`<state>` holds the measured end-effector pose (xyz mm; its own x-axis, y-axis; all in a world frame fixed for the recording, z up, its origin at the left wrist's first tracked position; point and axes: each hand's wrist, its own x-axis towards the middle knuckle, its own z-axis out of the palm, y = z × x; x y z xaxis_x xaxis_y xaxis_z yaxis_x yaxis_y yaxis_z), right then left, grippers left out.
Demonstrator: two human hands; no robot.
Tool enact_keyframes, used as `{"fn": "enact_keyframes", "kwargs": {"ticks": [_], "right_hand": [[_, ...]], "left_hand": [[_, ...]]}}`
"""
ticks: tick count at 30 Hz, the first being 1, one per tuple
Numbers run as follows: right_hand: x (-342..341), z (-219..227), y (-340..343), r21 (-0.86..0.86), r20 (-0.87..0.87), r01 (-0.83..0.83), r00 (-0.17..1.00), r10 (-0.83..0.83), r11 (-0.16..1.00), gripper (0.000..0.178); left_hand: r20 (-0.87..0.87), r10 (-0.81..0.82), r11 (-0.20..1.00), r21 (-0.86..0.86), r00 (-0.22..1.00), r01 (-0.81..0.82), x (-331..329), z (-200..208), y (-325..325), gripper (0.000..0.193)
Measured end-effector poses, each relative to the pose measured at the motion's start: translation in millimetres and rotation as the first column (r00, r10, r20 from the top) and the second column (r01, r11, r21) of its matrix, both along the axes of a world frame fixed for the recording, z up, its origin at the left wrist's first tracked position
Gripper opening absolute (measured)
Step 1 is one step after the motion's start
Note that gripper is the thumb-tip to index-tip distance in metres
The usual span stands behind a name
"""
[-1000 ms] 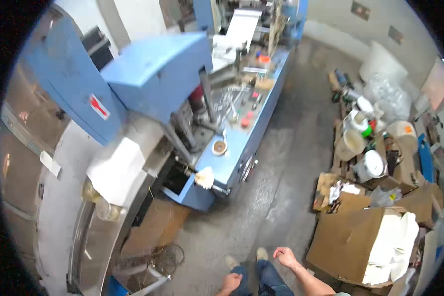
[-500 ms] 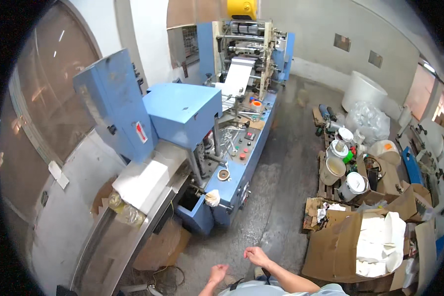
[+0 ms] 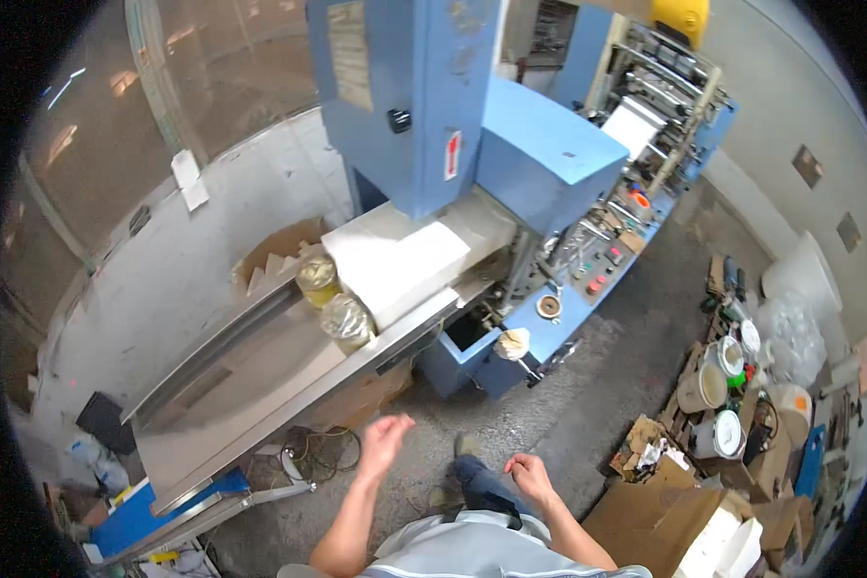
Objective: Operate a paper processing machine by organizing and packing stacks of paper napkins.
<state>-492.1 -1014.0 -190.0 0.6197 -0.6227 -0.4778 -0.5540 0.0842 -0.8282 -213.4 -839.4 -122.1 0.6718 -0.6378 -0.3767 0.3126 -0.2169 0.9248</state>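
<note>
Left hand (image 3: 383, 445) raised over the floor, fingers loosely spread, holding nothing. Right hand (image 3: 530, 476) lower, fingers curled narrow, also empty. Nearest item: metal table (image 3: 250, 385), just left of and beyond the left hand, carrying a white paper stack (image 3: 400, 265) and two wrapped rolls (image 3: 345, 322) at its far end.

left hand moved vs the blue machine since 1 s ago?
Yes. The left hand has risen from the frame's lower edge and now hangs open nearer the steel tray at the blue machine; the camera has shifted too.
</note>
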Motion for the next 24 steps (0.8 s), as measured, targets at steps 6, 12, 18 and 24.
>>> {"fn": "enact_keyframes", "kwargs": {"ticks": [6,12,18,24], "right_hand": [[90.4,20.3,-39.3,-0.171,0.021,-0.273,0.96,0.281,0.947,0.02],[181.2,32.3,-76.0,-0.251,0.326,-0.439,0.801,0.503,0.862,0.015],[255.4,104.2,-77.7,-0.406,0.347,-0.517,0.675,0.651,0.753,0.011],[376.3,163.7,-26.1,-0.783,0.298,-0.442,0.351,0.887,0.438,0.053]], "left_hand": [[0.191,0.471,0.882,-0.13,0.861,-0.454,124.5,68.4,-17.4,0.029],[0.663,0.476,0.77,0.005,0.578,-0.638,268.3,14.1,-37.4,0.062],[0.023,0.43,0.901,0.06,0.903,-0.431,299.0,39.3,-84.7,0.052],[-0.113,0.374,0.922,-0.063,0.921,-0.382,308.6,15.7,-49.3,0.057]]}}
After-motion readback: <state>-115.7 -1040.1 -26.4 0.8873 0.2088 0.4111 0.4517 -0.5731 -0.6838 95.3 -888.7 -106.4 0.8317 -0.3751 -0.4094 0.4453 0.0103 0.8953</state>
